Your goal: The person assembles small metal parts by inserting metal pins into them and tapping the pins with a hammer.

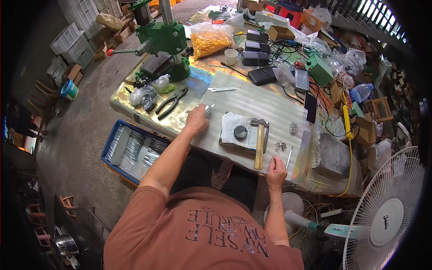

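My left hand (197,120) is closed round some slim silver metal rods (209,109) at the left of the work mat; their exact number is hidden. My right hand (276,172) hangs at the table's front edge, fingertips pinched together; whatever they may hold is too small to make out. Just beyond it lies a small heap of metal pins (280,146), with a single silver rod (289,157) to its right. Between my hands, a hammer (259,146) with a wooden handle rests against a paper-topped block (228,122), which bears a round dark piece (240,132).
Pliers (172,104) and a green press (162,38) are on the left of the table. More silver rods (222,89) lie farther back. A blue crate (118,167) of silver pieces stands by my left arm. At right are a stone block (331,154) and a fan (382,220).
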The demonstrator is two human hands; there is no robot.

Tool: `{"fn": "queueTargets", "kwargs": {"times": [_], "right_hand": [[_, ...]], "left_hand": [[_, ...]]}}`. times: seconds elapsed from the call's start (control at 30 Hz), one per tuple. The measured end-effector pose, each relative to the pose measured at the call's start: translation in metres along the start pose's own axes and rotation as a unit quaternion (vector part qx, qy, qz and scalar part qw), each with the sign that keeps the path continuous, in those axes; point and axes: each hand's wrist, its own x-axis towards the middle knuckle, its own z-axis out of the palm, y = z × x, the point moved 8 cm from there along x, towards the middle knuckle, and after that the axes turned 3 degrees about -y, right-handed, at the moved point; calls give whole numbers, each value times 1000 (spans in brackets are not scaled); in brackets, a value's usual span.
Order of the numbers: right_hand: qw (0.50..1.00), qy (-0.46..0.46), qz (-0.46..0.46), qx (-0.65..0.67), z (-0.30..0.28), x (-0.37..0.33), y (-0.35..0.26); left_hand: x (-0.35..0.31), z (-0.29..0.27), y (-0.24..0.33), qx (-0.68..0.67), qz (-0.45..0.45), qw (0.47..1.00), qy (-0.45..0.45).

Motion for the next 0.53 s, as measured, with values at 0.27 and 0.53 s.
{"fn": "queueTargets", "kwargs": {"times": [0.27,0.53], "right_hand": [[1000,-1,-3,-1,0,0,-1],[1000,-5,-5,-5,2,-1,2]], "left_hand": [[-5,-17,-16,-140,-8,989,43],[-12,-35,-6,-238,-2,971,8]]}}
